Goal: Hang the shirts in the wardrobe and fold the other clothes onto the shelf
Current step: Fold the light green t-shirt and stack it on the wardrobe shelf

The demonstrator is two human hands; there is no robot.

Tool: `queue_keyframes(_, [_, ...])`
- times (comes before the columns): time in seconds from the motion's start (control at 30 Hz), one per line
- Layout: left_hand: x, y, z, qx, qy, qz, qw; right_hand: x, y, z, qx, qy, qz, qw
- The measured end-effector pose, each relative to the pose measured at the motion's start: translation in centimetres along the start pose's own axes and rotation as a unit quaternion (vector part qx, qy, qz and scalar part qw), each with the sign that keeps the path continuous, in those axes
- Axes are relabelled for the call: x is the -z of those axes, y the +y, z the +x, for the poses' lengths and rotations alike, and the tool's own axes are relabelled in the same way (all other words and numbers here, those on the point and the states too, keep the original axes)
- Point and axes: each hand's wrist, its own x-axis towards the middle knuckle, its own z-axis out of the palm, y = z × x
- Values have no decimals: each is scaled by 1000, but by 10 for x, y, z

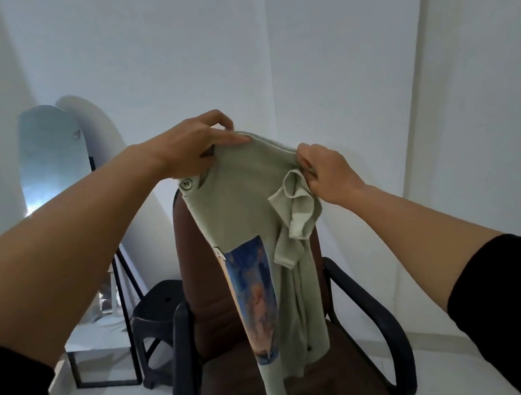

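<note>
Shirt held up over chair, left hand and right hand pinching shoulders, likely readying it for hanging.

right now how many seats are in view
2. A brown chair with black armrests stands in the middle, under the held shirt. A black stool stands to its left, beside the mirror. Others may lie out of view.

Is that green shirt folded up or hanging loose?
Hanging loose: both hands, left hand and right hand, hold the green shirt up by its top above the chair.
</note>
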Motion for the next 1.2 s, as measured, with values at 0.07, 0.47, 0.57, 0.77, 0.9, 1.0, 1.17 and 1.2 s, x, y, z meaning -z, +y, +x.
queue_keyframes(0.07, [-8, -5, -11, 20, -12, 3, 1000, 6, 0, -11, 43, -9, -17, 999])
queue_keyframes(0.47, [-24, 41, -34, 17, -53, 60, 997, 53, -4, -53, 20, -260, -115, 959])
queue_keyframes(0.57, [-17, 63, -33, 46, -58, 72, 995, 58, 2, -64, 17, -309, -106, 945])
queue_keyframes(0.77, [0, 99, -42, 44, -91, 59, 993, 88, 10, -88, 52, -367, -148, 917])
queue_keyframes(0.9, [10, 125, -49, 40, -109, 60, 991, 112, 15, -106, 50, -374, -173, 910])
queue_keyframes(1.0, [17, 143, -53, 43, -130, 77, 988, 128, 15, -117, 43, -379, -181, 906])
queue_keyframes(1.17, [25, 156, -49, 38, -138, 105, 984, 143, 21, -120, 26, -389, -166, 906])
queue_keyframes(1.2, [25, 156, -47, 38, -139, 105, 984, 143, 23, -118, 21, -392, -161, 905])
